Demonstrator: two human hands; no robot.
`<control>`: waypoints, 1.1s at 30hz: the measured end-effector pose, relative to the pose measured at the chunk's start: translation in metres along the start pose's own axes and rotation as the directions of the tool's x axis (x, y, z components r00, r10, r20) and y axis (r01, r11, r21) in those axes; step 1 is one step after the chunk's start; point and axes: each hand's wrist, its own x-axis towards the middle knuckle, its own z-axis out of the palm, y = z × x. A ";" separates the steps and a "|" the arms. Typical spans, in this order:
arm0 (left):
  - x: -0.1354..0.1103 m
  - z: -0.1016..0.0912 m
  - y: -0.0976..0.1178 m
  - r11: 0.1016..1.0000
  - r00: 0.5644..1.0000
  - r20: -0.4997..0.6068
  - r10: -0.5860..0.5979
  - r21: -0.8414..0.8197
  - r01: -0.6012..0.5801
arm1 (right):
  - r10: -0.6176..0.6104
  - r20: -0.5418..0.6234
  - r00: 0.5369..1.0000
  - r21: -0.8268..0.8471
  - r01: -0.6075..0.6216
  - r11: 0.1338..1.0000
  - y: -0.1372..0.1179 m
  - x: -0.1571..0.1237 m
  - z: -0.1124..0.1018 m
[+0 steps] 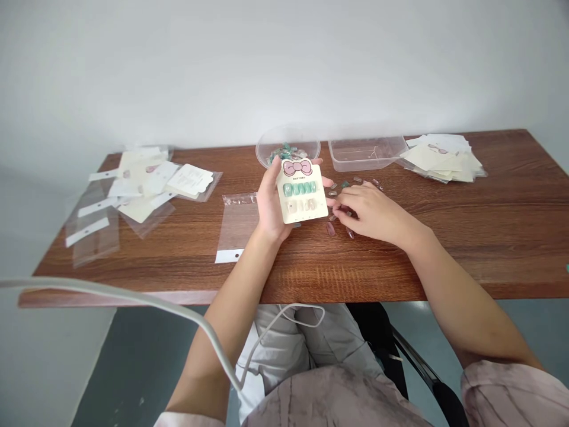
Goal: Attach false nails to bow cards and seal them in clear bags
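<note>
My left hand (272,201) holds up a cream display card (304,190) with a pink bow at its top. On the card sit a row of green press-on nails and, below it, a row of pale ones. Just right of the card is my right hand (362,209), low over the table, its fingers bent and thumb and fingertips drawn together. Whatever those fingertips hold, if anything, is too small to make out. Around them lie several loose press-on nails, among them a purplish one (331,229) and a green one (345,184).
Behind the card stands a round clear tub (262,151) of green nails, with a rectangular clear box (368,163) beside it. Cards in clear bags (142,178) are spread at the left; more cards (444,157) are piled at the right. A clear bag (235,222) lies by my left wrist. A white cable (146,296) crosses the lower left.
</note>
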 end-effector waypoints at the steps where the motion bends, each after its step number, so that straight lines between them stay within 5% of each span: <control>1: 0.000 0.000 0.000 1.000 1.000 0.001 0.003 -0.008 -0.003 | 0.018 -0.006 1.000 0.003 -0.018 1.000 0.002 -0.001 -0.001; 15: -0.001 0.000 0.001 1.000 1.000 0.000 0.000 -0.014 0.000 | 0.024 0.084 0.996 -0.034 -0.021 0.999 -0.005 0.002 0.005; 26: 0.001 0.000 -0.001 1.000 1.000 -0.015 0.003 -0.020 -0.003 | -0.009 -0.102 0.995 -0.103 -0.001 0.995 0.005 -0.002 0.003; 33: -0.001 0.001 -0.001 1.000 1.000 0.000 0.027 0.004 -0.027 | -0.040 -0.006 0.999 -0.090 0.039 0.995 0.007 -0.004 0.006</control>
